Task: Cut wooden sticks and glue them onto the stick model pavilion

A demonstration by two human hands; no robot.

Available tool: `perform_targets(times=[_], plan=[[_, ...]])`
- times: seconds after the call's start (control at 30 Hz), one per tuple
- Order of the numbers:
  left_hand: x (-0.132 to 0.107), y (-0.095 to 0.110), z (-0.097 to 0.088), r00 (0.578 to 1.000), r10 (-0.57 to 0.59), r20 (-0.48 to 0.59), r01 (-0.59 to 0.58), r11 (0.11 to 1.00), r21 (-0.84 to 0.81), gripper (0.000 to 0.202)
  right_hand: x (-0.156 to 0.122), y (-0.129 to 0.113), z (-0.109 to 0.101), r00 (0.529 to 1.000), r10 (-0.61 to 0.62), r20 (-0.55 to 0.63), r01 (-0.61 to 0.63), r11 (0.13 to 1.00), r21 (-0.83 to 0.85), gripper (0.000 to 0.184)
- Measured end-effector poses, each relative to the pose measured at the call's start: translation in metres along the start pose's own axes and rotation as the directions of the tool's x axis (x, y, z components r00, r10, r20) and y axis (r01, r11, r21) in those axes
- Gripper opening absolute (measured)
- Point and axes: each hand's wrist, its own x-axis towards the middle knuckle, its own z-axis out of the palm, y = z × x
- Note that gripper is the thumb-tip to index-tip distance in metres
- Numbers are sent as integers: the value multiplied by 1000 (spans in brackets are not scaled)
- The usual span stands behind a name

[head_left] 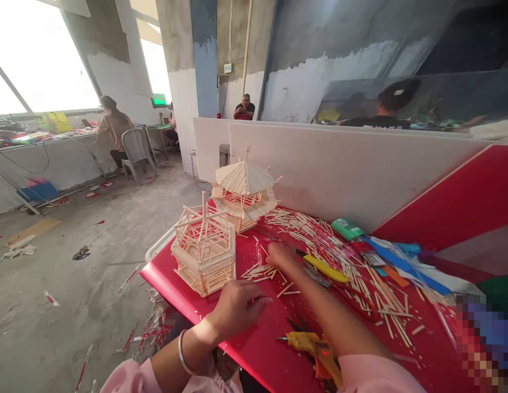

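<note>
My left hand, with a bangle on its wrist, hovers over the near table edge, loosely curled with a gap between thumb and fingers. No object shows in it. My right hand reaches down at a small pile of thin wooden sticks; its fingers are bent and whatever they grip is hidden. Just beyond my left hand stands an open hexagonal stick frame with a central post. Behind it is a pavilion model with a roof of sticks. A yellow glue gun lies below my right forearm.
Yellow-handled pliers lie beside my right wrist. Loose sticks, plastic wrappers and a green packet cover the right part of the red table. A white board stands behind. Other people sit farther off, one near a grey chair.
</note>
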Motion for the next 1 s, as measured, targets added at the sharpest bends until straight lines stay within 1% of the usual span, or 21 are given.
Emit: perform_targets(times=[0.1, 0.2, 0.27, 0.3, 0.37, 0.43, 0.5, 0.57, 0.6, 0.63, 0.67, 0.7, 0.77, 0.8, 0.83, 0.9, 1.0], plan=[[-5, 6, -14, 998, 59, -22, -60, 998, -33, 32, 1, 6, -1, 1000, 5, -23, -5, 1000, 26, 23], [-9, 17, -38, 987, 153, -50, -157, 984, -85, 29, -2, 17, -12, 997, 27, -67, -22, 998, 67, 23], [-12, 22, -62, 975, 203, -86, -213, 968, -130, 25, -7, 24, -22, 993, 46, -108, -35, 994, 101, 25], [-13, 24, -76, 972, 207, -113, -221, 965, -138, 22, -11, 28, -27, 990, 52, -130, -36, 992, 121, 26], [-13, 25, -104, 960, 180, -217, -210, 969, -127, 16, -18, 32, -37, 982, 61, -176, -32, 986, 162, 27], [-11, 23, -130, 930, 166, -327, -202, 976, -81, 11, -27, 32, -46, 975, 54, -214, -11, 980, 199, 27], [-7, 17, -151, 903, 132, -409, -163, 986, -40, 9, -36, 27, -57, 971, 6, -237, 72, 945, 319, 26], [1, 10, -168, 879, 77, -471, -100, 995, -24, 8, -47, 16, -69, 957, -82, -278, 214, 846, 489, 28], [5, 6, -175, 867, 50, -497, -74, 997, -28, 8, -53, 9, -75, 942, -116, -314, 280, 789, 547, 30], [10, 2, -182, 856, 29, -516, -59, 997, -42, 8, -58, 2, -81, 925, -133, -357, 327, 757, 565, 32], [15, -2, -187, 846, 5, -533, -48, 997, -67, 8, -63, -4, -88, 907, -127, -401, 344, 773, 533, 33], [20, -5, -192, 840, -17, -543, -48, 993, -105, 8, -68, -10, -93, 892, -109, -439, 330, 819, 469, 32], [26, -9, -198, 838, -54, -544, -47, 984, -169, 9, -75, -16, -101, 871, -62, -487, 241, 919, 313, 29], [26, -9, -199, 844, -57, -534, -49, 982, -182, 9, -77, -17, -103, 870, -44, -491, 189, 950, 250, 28], [25, -8, -199, 854, -51, -518, -51, 982, -181, 9, -77, -14, -103, 877, -27, -480, 143, 968, 206, 27], [19, -2, -194, 884, -17, -468, -63, 986, -154, 9, -75, -4, -99, 907, -7, -422, 72, 988, 139, 28], [6, 13, -176, 939, 55, -340, -104, 986, -128, 11, -68, 18, -88, 971, -28, -239, 9, 997, -77, 24]])
